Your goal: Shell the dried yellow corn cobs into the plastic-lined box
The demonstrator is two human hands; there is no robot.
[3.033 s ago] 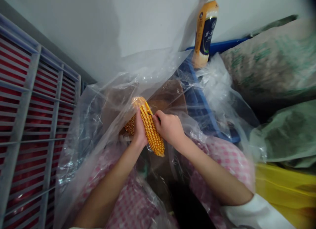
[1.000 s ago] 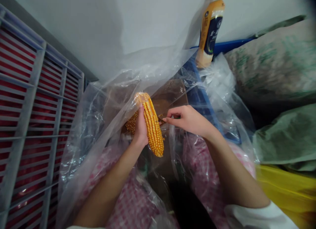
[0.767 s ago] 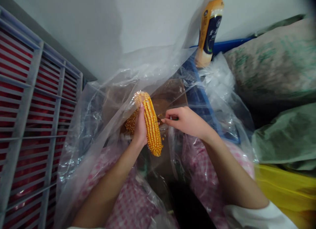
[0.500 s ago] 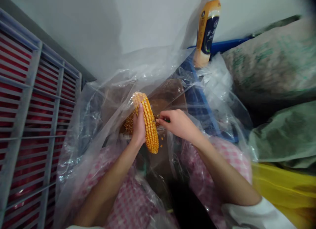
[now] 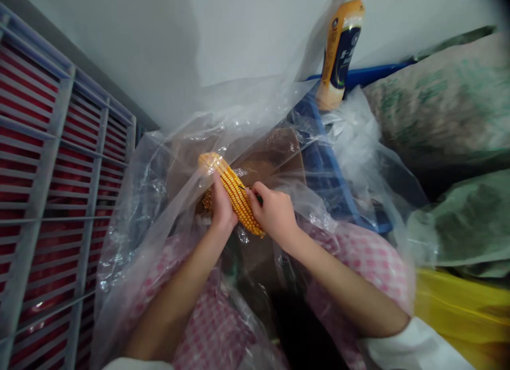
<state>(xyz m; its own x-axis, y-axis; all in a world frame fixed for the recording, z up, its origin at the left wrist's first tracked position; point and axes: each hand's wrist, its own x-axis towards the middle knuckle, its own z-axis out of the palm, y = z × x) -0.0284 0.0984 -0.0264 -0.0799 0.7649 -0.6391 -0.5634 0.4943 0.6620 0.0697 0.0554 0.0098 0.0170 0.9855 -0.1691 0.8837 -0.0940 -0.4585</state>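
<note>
Corn cob [image 5: 233,190]: landmark for all places here; held slantwise between the two hands, pale end up and to the left, other end down and to the right; a smooth strip without raised kernels runs along its upper face.
Left hand [image 5: 222,206]: against the cob's left flank, thumb lying along that side and pointing up; fingers mostly hidden behind the cob, closed round it in a firm-looking grip.
Left forearm [image 5: 181,293]: slopes up to the cob from below left, wrist nearly straight.
Right hand [image 5: 274,213]: at the cob's right flank, back of the hand up, knuckles bent; thumb and index curled in close, almost no gap, pinching a slim tool [image 5: 260,199], largely hidden, a bit of green showing; its dark tip meets the cob's upper face.
Right forearm [image 5: 346,282]: comes in from below right of the cob, elbow out by a white sleeve [image 5: 418,343].
Loose kernels [image 5: 206,201]: heaped beneath and left of the cob, partly covered by the left hand.
Clear plastic sheet [image 5: 133,178]: spread around the cob, one fold crossing its pale end.
Pink checked cloth [image 5: 370,255]: below the cob, on both sides.
Bottle [image 5: 341,51]: upright, well above and right of the cob.
</note>
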